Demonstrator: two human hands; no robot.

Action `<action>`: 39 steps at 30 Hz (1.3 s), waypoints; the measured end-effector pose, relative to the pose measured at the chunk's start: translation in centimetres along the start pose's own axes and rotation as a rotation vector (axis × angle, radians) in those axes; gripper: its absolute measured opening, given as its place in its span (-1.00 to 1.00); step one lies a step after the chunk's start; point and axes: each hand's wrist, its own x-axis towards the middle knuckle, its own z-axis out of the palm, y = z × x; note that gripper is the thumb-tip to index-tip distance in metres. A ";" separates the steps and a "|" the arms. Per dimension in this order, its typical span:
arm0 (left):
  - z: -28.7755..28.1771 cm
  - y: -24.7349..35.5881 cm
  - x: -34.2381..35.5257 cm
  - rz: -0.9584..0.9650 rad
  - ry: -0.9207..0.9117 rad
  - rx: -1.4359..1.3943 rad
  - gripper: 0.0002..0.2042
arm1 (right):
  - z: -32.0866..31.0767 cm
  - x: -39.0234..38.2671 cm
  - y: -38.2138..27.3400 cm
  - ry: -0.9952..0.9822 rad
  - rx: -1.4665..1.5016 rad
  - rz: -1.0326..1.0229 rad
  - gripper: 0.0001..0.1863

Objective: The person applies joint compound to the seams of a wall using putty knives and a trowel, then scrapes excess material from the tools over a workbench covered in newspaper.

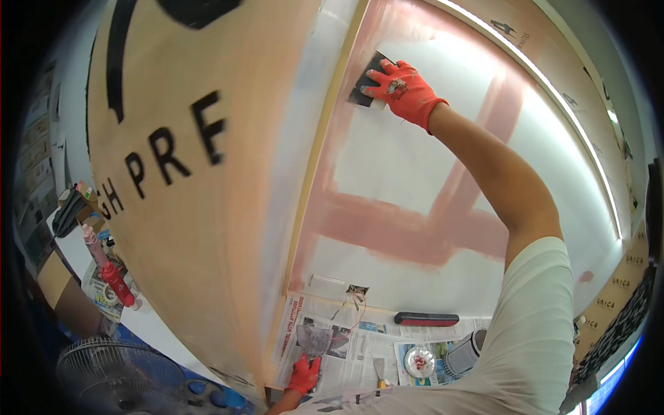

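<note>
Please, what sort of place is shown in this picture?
Probably an interior under renovation: wide pinkish bands cross a smooth white panel, printed newspaper sheets lie below, and the red-gloved right hand holds a flat dark tool.

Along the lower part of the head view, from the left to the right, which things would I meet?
Wire-grille fan, red-gloved left hand, narrow putty knife, round dish, grey cylindrical container.
</note>
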 end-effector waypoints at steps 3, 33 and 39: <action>0.2 -1.0 0.5 -0.013 -0.009 -0.091 -0.49 | -2.2 0.8 -0.8 -0.306 0.188 0.215 -0.62; -1.7 2.7 -1.5 -0.360 -0.810 -1.487 -0.47 | -15.5 -31.1 -30.0 -0.169 1.762 0.124 -0.51; -5.3 15.9 -5.0 -0.543 -0.694 -1.078 -0.67 | -19.0 -38.4 -28.6 -0.371 1.512 -0.059 -0.34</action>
